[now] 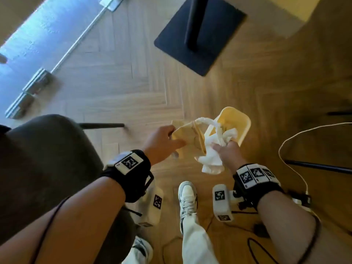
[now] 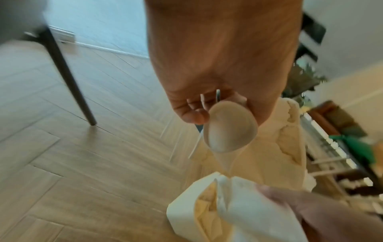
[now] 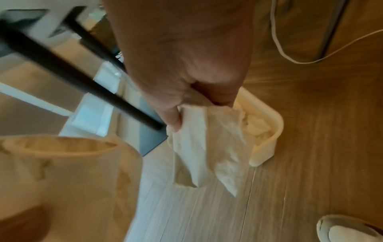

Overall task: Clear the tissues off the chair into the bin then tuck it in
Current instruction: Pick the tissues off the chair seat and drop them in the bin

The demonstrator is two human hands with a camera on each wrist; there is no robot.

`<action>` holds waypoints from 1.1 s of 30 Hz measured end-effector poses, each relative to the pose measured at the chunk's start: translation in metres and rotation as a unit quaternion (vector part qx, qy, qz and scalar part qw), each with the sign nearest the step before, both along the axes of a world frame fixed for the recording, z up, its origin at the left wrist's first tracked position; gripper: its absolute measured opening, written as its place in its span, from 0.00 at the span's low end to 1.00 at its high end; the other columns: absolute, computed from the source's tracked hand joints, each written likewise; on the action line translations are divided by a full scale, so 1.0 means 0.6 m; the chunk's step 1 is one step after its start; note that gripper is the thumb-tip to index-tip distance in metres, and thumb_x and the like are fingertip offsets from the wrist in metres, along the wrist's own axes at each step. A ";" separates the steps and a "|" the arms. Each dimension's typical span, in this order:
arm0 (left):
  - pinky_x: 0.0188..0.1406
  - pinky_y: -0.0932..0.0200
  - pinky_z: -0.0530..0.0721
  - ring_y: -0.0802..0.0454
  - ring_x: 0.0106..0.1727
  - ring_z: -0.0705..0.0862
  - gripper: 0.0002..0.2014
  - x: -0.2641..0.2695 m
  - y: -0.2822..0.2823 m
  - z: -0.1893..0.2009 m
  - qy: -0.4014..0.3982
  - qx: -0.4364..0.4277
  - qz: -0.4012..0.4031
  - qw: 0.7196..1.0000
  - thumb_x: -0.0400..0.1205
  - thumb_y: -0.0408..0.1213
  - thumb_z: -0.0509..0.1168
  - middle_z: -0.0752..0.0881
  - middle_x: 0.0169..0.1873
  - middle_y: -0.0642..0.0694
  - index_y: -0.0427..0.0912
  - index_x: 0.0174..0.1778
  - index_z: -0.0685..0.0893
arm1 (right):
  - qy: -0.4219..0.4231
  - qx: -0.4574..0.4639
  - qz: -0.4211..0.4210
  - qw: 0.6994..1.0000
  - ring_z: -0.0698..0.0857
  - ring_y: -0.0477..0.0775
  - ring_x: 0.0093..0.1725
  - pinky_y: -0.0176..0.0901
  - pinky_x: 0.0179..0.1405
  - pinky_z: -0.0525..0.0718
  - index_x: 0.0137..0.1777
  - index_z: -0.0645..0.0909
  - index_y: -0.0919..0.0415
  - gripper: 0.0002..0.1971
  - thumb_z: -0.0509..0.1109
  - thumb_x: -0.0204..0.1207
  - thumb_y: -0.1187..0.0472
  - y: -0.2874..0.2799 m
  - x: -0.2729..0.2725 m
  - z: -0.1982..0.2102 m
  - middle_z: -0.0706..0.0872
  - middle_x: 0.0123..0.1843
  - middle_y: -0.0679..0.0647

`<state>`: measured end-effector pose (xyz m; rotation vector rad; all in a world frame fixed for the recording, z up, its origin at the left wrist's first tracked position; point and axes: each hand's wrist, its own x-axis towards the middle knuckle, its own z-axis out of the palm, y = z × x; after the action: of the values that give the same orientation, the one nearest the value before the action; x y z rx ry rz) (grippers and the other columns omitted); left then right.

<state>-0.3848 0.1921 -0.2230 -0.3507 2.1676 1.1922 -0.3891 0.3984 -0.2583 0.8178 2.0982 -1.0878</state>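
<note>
both hands are over the one cream bin (image 1: 245,124) on the floor: the left hand (image 1: 162,142) grips its lid (image 1: 187,139), lifted off, and the right hand (image 1: 229,152) clutches a bunch of white tissues (image 1: 211,159) (count unclear) just above the bin's near rim. next, i judge: drop them in, then push the one dark chair (image 1: 43,161) under the table.
</note>
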 end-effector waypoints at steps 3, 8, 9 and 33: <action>0.42 0.51 0.81 0.48 0.38 0.85 0.11 -0.060 0.111 -0.079 -0.026 -0.035 -0.070 0.997 0.76 0.43 0.70 0.88 0.36 0.44 0.39 0.47 0.83 | -0.021 0.008 -0.047 0.999 0.82 0.65 0.62 0.60 0.67 0.77 0.69 0.73 0.70 0.25 0.70 0.76 0.58 0.093 -0.054 -0.074 0.83 0.62 0.64; 0.49 0.50 0.85 0.43 0.49 0.87 0.16 -0.118 0.240 -0.206 -0.059 -0.101 -0.134 0.984 0.77 0.48 0.66 0.89 0.47 0.44 0.44 0.56 0.85 | -0.053 0.024 -0.059 0.997 0.75 0.66 0.73 0.53 0.71 0.72 0.78 0.64 0.64 0.28 0.65 0.78 0.59 0.186 -0.111 -0.166 0.75 0.75 0.62; 0.51 0.49 0.86 0.43 0.49 0.87 0.18 -0.125 0.259 -0.230 -0.065 -0.109 -0.136 0.982 0.76 0.49 0.65 0.90 0.48 0.44 0.45 0.57 0.85 | -0.055 0.019 -0.067 0.996 0.75 0.66 0.73 0.51 0.69 0.71 0.78 0.64 0.65 0.28 0.65 0.79 0.61 0.198 -0.118 -0.186 0.74 0.76 0.62; 0.32 0.57 0.83 0.45 0.34 0.87 0.10 -0.118 0.241 -0.171 -0.131 -0.091 -0.164 0.974 0.81 0.41 0.65 0.90 0.41 0.39 0.39 0.49 0.84 | -0.032 -0.052 0.157 0.986 0.88 0.63 0.48 0.58 0.55 0.85 0.46 0.82 0.61 0.11 0.64 0.77 0.54 0.141 -0.100 -0.112 0.90 0.45 0.61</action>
<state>-0.4555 0.3370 -0.3255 -0.2029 2.0109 0.7243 -0.4490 0.4827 -0.3257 0.4457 2.0131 -0.9758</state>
